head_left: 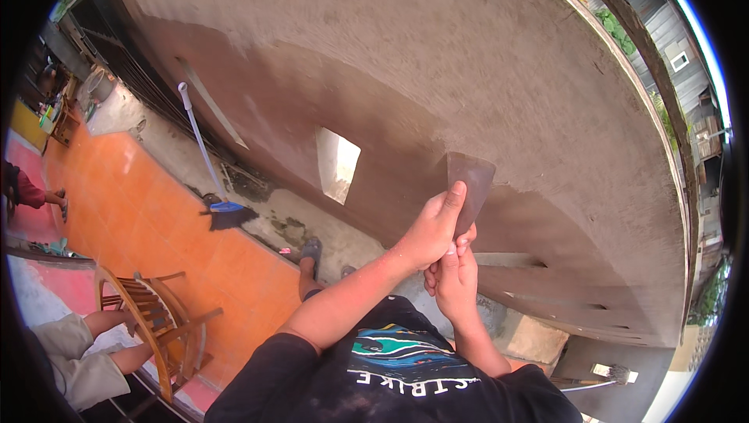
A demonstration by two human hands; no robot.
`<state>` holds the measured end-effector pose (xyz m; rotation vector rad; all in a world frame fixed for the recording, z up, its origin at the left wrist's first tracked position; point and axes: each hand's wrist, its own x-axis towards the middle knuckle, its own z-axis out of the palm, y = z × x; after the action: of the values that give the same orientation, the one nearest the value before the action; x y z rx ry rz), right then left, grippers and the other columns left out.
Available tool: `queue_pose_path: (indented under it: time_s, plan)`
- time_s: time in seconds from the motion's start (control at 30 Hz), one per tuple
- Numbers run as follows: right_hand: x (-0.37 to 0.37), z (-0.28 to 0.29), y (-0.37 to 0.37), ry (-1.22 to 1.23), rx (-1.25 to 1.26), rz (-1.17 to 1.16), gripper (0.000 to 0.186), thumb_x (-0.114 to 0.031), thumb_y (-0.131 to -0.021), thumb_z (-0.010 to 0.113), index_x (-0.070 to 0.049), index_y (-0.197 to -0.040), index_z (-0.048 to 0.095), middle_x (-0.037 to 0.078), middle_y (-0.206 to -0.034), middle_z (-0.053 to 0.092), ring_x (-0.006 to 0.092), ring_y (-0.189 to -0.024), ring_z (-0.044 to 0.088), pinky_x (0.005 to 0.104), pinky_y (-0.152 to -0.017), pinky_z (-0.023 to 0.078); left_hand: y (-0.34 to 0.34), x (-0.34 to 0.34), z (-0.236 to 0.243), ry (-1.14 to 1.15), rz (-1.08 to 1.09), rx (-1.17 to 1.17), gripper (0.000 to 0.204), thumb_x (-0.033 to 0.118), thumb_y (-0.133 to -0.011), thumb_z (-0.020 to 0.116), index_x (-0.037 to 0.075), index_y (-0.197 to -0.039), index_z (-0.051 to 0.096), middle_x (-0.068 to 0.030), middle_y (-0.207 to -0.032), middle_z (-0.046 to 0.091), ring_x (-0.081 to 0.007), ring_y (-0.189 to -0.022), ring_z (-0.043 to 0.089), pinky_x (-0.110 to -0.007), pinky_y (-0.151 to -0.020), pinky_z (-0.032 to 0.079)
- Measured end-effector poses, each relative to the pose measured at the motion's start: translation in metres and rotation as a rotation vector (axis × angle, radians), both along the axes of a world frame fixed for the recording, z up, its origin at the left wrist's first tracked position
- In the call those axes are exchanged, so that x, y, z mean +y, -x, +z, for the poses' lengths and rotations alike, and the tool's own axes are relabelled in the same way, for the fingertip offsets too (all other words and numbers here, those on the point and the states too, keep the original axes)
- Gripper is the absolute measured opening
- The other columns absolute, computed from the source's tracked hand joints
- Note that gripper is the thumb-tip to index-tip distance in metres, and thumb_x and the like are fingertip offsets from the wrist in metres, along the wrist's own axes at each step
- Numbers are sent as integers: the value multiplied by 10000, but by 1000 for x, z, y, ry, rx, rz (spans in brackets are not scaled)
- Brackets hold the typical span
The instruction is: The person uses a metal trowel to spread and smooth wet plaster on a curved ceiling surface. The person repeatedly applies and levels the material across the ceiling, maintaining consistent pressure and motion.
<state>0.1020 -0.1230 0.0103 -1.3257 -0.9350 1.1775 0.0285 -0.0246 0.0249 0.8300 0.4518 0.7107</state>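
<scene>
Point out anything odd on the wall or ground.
The wall looks uneven in colour: a dark brown patch meets paler surface along an irregular edge. Dark blotches stain the concrete strip near the broom, unlike its paler surroundings.

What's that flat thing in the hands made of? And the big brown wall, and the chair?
Flat thing: maybe plastic or metal; it looks dark, dull and fairly smooth, so I can't tell which.
Wall: probably cement plaster, matte, with rough streaks on top.
Chair: likely varnished wood, judging by its brown slats and slight sheen.
</scene>
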Motion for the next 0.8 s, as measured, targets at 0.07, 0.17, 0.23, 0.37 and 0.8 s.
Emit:
queue_pose_path:
  time_s: [0.07,0.17,0.23,0.37,0.8]
  plan:
    - [0,-3,3,31,13,10,259,-302,-1058,356,-64,-974,419,28,-721,466,79,-516,454,216,-421,371,2,0,-1,-47,150,0,636,671,-964,284,74,-822,453,-13,-575,471,-86,-503,483,-233,-487,420]
    - [-3,-4,6,-7,97,40,256,-294,-1062,343,-62,-987,420,38,-730,473,87,-521,460,221,-423,375,5,0,0,30,-40,69,642,676,-960,288,69,-833,452,-17,-579,475,-85,-500,479,-232,-484,417]
    - [-2,-5,8,11,89,23,255,-293,-1063,338,-63,-992,424,40,-740,478,90,-529,462,226,-428,379,6,-1,2,21,-55,75,642,683,-954,298,68,-852,449,-18,-581,478,-83,-499,477,-231,-480,411]
    - [14,-10,10,-36,110,52,249,-287,-1066,338,-68,-988,428,40,-756,484,91,-549,464,233,-453,387,13,13,7,-50,69,116,630,677,-957,311,70,-857,447,-13,-580,478,-81,-502,474,-236,-474,415]
    - [-2,-41,19,-61,274,72,288,-345,-1063,335,-74,-1005,412,45,-766,492,109,-542,482,240,-445,394,14,-2,-3,-69,-2,280,643,678,-960,291,67,-851,460,-16,-578,496,-78,-495,467,-231,-477,405]
